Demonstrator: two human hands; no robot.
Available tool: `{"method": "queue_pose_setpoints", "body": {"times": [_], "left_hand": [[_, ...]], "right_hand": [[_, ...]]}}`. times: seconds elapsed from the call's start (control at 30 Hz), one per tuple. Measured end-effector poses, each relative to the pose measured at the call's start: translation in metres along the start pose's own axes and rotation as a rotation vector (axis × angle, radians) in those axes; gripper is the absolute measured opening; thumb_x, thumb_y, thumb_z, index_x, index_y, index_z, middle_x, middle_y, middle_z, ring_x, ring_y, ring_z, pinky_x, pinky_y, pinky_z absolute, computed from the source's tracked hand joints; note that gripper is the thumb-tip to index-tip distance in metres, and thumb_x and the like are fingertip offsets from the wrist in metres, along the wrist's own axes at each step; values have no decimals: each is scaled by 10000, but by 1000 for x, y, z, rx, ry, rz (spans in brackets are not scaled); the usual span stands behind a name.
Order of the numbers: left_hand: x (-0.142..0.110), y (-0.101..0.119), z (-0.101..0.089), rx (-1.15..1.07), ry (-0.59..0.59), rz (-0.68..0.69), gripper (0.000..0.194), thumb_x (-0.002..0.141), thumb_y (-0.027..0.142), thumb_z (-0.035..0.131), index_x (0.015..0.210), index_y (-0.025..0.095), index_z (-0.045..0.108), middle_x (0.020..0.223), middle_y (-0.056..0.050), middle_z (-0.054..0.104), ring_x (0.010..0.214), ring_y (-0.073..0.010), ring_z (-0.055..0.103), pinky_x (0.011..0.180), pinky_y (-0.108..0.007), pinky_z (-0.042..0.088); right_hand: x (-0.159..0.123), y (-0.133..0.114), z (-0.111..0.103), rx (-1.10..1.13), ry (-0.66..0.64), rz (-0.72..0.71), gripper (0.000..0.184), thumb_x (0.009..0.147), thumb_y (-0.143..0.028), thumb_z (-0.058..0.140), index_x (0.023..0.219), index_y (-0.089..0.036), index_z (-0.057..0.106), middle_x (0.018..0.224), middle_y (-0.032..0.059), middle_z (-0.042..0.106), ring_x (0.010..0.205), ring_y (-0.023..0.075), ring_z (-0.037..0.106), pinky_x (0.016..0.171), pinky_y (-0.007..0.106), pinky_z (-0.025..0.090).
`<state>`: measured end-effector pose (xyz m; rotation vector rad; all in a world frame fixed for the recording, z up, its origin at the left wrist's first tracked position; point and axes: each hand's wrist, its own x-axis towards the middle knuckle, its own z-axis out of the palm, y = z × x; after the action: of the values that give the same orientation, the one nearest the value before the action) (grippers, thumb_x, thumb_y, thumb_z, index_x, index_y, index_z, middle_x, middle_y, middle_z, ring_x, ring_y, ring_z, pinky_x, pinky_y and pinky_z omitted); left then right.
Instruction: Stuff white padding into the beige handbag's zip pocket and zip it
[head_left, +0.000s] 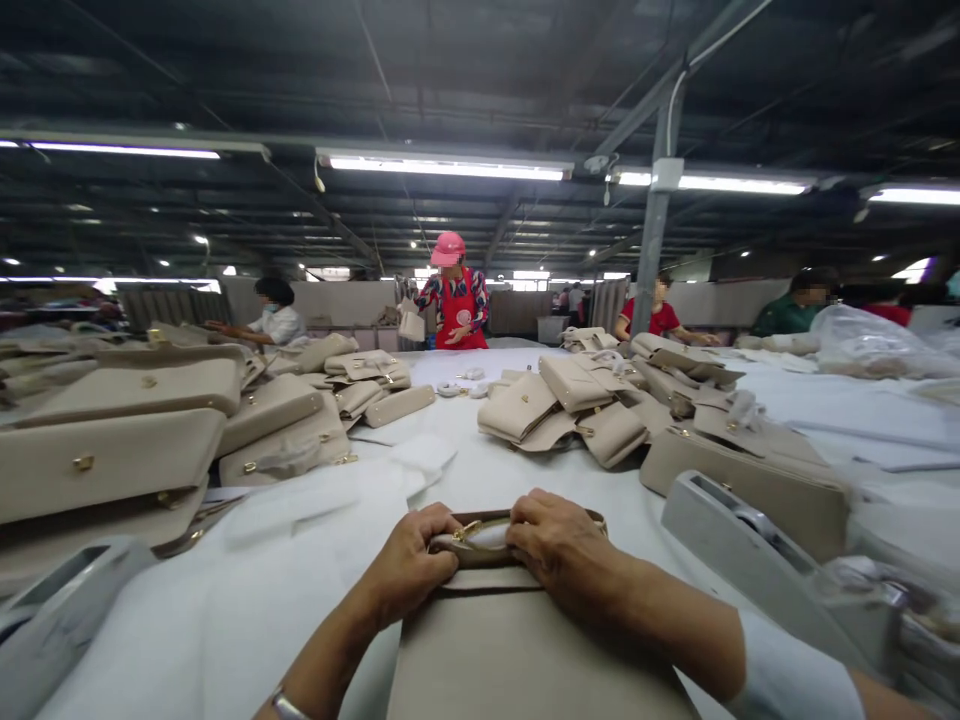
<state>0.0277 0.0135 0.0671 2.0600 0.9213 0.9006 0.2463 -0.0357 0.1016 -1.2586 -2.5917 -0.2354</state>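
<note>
One beige handbag (517,640) is seen flat on the white table cover (247,600), directly under both hands, its top edge pinched at the opening. Matte beige material, gold zipper hardware (469,529) showing between the two sets of fingers, white lining or stuffing visible in the gap just beyond the zipper. The left hand (411,570) is curled, fingers closed together on the left end of the bag's top edge. The right hand (564,545) is clamped over the right end of the same edge, fingers bent down over it; thumb position cannot be told.

No bins or boxes are made out; what is inside the held bag beyond the white material cannot be told. A clear plastic bag (870,345) lies far right of the fingers, contents unclear.

Counts: two hands on one bag. A stack of beige bags (112,440) left of the fingers, a smaller heap (570,410) beyond the fingers to the right; exact numbers cannot be told, many overlapping. Four other people are seen at the far side, one in a pink cap (448,248). Two grey metal pieces (735,540) flank the wrists.
</note>
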Motion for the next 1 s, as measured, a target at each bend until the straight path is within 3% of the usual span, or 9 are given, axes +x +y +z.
{"method": "queue_pose_setpoints", "body": {"times": [0.23,0.4,0.5,0.67,0.83,1.0], "left_hand": [[0,-7,0,-20,46,19,153,627,135,494,690,155,632,749,1,541,724,-135,500,683,-241,372],[-1,-6,4,-23,-31,-5,82,679,210,608,722,159,655,795,-2,556,724,-129,516,662,-229,377],[-1,-6,6,-13,27,51,111,731,245,598,720,159,669,779,-10,562,743,-138,529,689,-238,380],[0,-10,6,-30,69,82,145,756,288,604,717,162,665,742,-6,556,717,-138,526,678,-241,384],[-3,-16,8,-48,104,113,132,773,284,608,750,167,664,774,-12,578,751,-149,548,704,-247,403],[-6,-17,11,-60,163,121,88,753,249,638,744,170,675,754,-6,581,734,-140,548,680,-235,397]], "right_hand": [[10,11,14,17,-62,-57,201,897,-174,423,839,-161,614,891,57,625,823,165,516,734,271,401],[7,15,23,104,-51,-43,183,856,-152,446,835,-162,628,888,61,631,818,161,544,718,253,406],[11,19,13,184,-77,-28,195,851,-166,457,872,-163,651,885,57,647,806,155,561,718,245,406],[36,22,-9,405,-111,65,298,866,-273,498,1121,-179,621,814,20,657,699,119,558,656,209,396],[56,6,-6,283,-122,-29,206,783,-266,593,945,-206,706,848,24,624,744,130,550,649,207,376],[71,-8,-15,283,-182,61,154,720,-294,623,798,-185,698,721,1,597,647,111,497,572,205,334]]}}
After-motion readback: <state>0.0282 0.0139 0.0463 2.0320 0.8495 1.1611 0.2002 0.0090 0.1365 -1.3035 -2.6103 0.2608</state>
